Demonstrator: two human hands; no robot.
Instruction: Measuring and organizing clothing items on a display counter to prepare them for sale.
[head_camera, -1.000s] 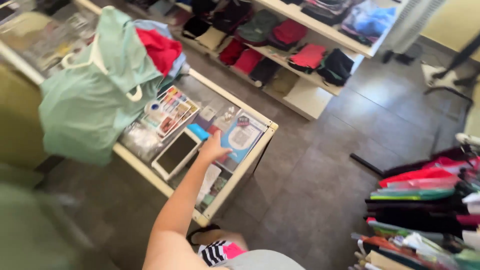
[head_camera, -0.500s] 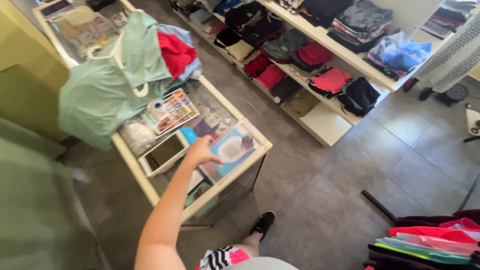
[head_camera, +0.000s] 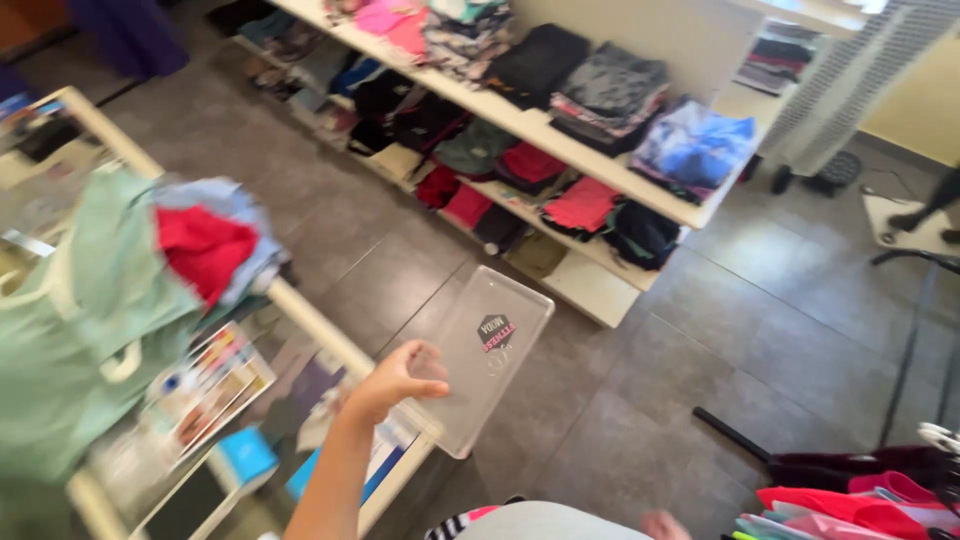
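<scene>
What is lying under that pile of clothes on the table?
Under the pile of clothes only the table rim and glass top show, with colourful printed sheets beside it. Whatever lies directly beneath is covered. The left hand holds a clear plastic sleeve.

Grey tiled floor (head_camera: 620, 420); white shelves (head_camera: 560, 130) of folded clothes, pale wall (head_camera: 680, 30)

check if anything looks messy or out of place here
The green, red and blue clothes lie in a loose heap on the glass-topped table, unlike the folded stacks on the shelves. The left hand holds a clear plastic lid off the table edge.
</scene>
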